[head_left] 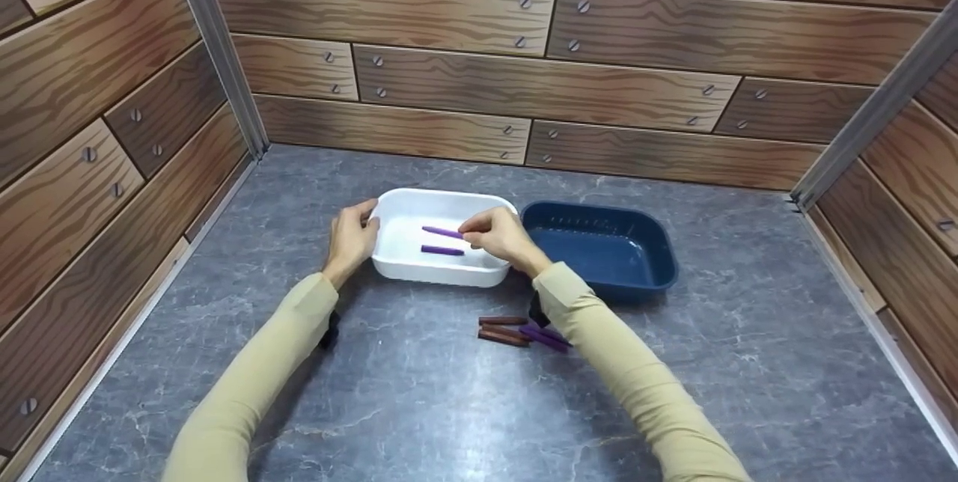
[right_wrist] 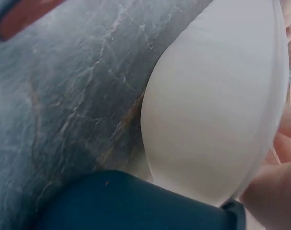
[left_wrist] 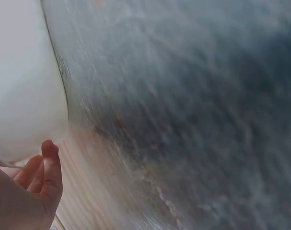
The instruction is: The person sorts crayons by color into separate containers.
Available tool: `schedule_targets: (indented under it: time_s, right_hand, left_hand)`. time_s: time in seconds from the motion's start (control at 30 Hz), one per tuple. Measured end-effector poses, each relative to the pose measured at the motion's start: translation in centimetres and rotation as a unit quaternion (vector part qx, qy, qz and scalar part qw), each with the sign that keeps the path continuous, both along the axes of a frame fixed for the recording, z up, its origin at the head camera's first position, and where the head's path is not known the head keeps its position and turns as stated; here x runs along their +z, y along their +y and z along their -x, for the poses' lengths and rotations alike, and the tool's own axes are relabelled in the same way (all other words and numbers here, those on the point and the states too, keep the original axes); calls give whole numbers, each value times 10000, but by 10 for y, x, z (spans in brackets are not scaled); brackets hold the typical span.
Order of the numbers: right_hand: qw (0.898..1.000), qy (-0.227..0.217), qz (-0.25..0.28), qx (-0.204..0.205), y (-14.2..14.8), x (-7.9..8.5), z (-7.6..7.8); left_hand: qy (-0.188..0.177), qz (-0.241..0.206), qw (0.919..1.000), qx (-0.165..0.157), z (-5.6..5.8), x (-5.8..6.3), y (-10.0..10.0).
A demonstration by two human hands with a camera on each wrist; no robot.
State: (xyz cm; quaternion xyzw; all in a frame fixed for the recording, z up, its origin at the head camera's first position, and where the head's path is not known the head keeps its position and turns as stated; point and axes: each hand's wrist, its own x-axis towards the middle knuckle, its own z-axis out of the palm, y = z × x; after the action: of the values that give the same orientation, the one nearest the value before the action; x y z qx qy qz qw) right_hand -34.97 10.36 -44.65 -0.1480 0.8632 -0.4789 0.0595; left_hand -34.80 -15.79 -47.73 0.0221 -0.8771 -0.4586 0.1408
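Observation:
Inside the white plastic basin, my right hand pinches one end of a purple crayon between thumb and fingers. A second purple crayon lies on the basin floor just in front of it. My left hand grips the basin's left end, with fingers and thumb at the rim. In the left wrist view, the left fingers are against the basin's outer wall. The right wrist view shows the right hand reaching over the basin's rim; the held crayon is hidden there.
A dark blue basin stands right beside the white one, under the right wrist. Nearer me on the grey marbled table lie several brown crayons and purple crayons, partly covered by the right sleeve. Wood-patterned walls enclose the table at the back and sides.

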Motion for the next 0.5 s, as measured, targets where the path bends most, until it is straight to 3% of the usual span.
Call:
schedule_targets:
  time_s: [0.27, 0.5]
  right_hand:
    - [9996, -165, 213, -62, -9, -7, 8]
    - [9989, -54, -413, -234, -13, -12, 13]
  left_hand:
    - [71, -34, 10000, 10, -2, 0, -1]
    - [38, -15, 10000, 37, -3, 1, 2]
